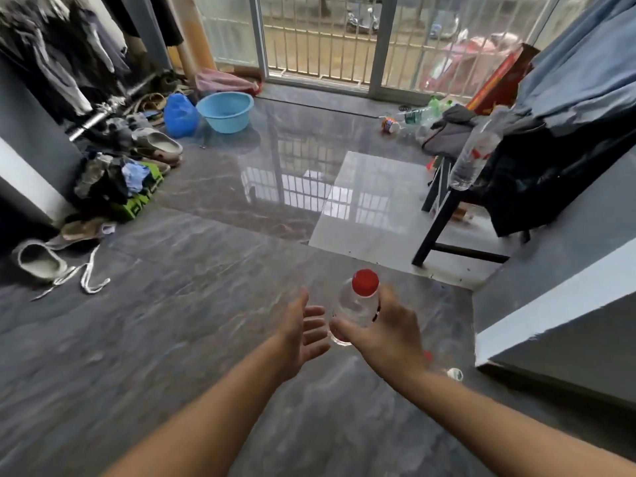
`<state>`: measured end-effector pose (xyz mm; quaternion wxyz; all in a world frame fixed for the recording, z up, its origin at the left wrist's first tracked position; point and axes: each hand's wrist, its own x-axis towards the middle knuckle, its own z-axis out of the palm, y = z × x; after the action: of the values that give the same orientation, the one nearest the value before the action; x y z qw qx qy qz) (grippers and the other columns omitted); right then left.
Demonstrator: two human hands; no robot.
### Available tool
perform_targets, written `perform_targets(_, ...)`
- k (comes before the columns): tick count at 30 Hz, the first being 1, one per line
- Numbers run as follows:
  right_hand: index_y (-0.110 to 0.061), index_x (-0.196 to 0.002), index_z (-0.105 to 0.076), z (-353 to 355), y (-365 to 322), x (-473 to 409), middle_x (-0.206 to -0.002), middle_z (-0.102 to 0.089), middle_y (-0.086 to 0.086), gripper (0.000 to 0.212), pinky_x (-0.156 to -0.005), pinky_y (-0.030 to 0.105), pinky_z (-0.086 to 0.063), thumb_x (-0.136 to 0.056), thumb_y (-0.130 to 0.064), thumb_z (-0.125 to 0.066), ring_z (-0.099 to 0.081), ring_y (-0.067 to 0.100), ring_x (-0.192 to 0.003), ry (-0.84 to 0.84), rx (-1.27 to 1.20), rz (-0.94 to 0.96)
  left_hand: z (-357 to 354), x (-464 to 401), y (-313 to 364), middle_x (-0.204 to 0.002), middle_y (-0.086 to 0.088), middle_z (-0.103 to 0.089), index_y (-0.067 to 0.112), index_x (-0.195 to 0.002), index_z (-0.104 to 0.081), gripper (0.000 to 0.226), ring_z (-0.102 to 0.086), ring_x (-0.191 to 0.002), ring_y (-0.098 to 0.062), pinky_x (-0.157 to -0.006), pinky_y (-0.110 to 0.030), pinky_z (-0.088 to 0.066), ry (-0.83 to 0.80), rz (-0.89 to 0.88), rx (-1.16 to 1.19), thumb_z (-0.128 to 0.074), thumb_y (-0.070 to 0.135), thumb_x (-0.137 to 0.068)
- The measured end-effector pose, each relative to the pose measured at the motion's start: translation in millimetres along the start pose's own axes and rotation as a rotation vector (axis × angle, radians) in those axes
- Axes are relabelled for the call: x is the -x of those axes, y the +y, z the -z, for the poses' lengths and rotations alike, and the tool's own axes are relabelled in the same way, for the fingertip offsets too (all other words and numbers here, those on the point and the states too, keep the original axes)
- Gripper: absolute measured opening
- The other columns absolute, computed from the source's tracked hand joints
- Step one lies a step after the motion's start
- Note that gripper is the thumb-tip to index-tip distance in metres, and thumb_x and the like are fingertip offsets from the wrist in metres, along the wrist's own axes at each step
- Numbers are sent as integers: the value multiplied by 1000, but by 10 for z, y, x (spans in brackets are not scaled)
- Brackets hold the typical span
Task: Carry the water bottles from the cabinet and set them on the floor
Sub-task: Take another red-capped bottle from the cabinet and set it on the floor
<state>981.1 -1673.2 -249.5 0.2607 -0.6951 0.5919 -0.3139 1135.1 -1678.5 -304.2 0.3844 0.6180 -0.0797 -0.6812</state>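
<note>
right hand (389, 333) has its grip wrapped round a clear water bottle (356, 309) with a red cap (365, 282), fingers curled round the body from the right side, bottle upright and low over the dark glossy floor (192, 339), can't tell if the bottom is actually touching the tiles. left hand (304, 327) is just beside it on the left, fingers spread apart and relaxed, palm facing the bottle, not holding anything and not clearly touching it. just right of the right wrist there's a bit of something red and a small white thing on the floor, too blurry to say what. further right is the grey cabinet (564, 304) with a pale edge. beyond that a black chair (444, 215) piled with dark clothes, and a second clear bottle (473, 153) with a red label sits tilted up against it. far side of the room has a blue basin (225, 111) and a blue bag (179, 115) near the sliding glass door (320, 39), and a few more bottles (418, 115) lying on the floor over to the far right. left side is shoes and slippers (158, 142), a heap of clothes (113, 184) and hanging dark garments
</note>
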Motion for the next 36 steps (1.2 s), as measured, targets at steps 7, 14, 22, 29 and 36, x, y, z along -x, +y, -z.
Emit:
perform_targets(7, -24, -97, -57, -978, 1334, 133, -78, -62, -17, 48, -64, 19, -49, -62, -42, -85, -61, 1, -73, 20, -76, -78, 75, -1253, -803, -96, -11, -68, 8, -97, -66, 57, -64, -88, -24, -77, -38, -54, 0, -9, -126, -44, 60, -90)
perform_targets(14, -27, -97, -55, -1655, 2549, 160, -84, -64, -12, 48, -64, 16, -45, -63, -38, -86, -61, 5, -76, 47, -65, -184, -95, -2349, -1497, -96, -11, -66, 6, -96, -63, 55, -63, -89, -21, -87, -40, -51, -63, 30, -151, -44, 58, -92)
perform_targets(22, -31, -95, -48, -2040, 3298, 236, -75, -52, -21, 47, -57, 17, -31, -66, -42, -83, -50, 7, -72, 83, -5, -383, -260, -3028, -2004, -92, -9, -64, 7, -93, -59, 53, -62, -86, -20, -87, -38, -51, -155, 94, -141, -44, 58, -91)
perform_targets(29, -17, -104, -55, -2229, 3524, 192, -93, -64, 0, 49, -71, 32, -45, -68, -35, -83, -62, 27, -91, 61, -30, -468, -284, -3224, -2164, -56, 2, -63, 11, -72, -56, 49, -59, -70, -16, -76, -29, -53, -166, 138, -27, -49, 56, -90)
perform_targets(36, -15, -104, -56, -2284, 3612, 200, -87, -60, -5, 50, -73, 32, -45, -66, -31, -85, -63, 29, -90, 81, -25, -466, -270, -3341, -2254, -71, -2, -67, 10, -75, -60, 49, -61, -79, -18, -89, -34, -52, -191, 139, 8, -51, 57, -89)
